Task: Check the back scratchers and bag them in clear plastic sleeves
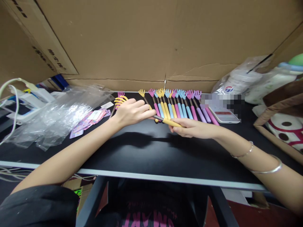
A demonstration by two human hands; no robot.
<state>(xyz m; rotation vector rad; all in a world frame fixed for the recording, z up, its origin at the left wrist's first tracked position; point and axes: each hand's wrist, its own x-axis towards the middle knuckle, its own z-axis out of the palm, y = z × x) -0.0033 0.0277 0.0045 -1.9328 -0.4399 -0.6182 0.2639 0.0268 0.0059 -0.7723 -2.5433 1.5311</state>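
A yellow back scratcher [172, 122] with a dark metal shaft lies across both hands above the black table. My left hand [132, 112] is closed around its clawed end, with yellow prongs showing past the knuckles on the left. At the other end, my right hand [189, 127] grips the yellow handle. Behind the hands, a row of back scratchers [178, 110] in pink, blue, yellow and purple lies with claws toward the cardboard. One pink-clawed back scratcher [121, 94] sits apart, partly hidden by my left hand.
Clear plastic bags [56, 113] and colourful cards [91, 121] lie at the left, near a white cable [17, 107]. A phone [224, 115], a lidded cup [243, 82] in plastic and a brown-edged bag [284, 123] stand right. A cardboard wall [142, 41] rises behind.
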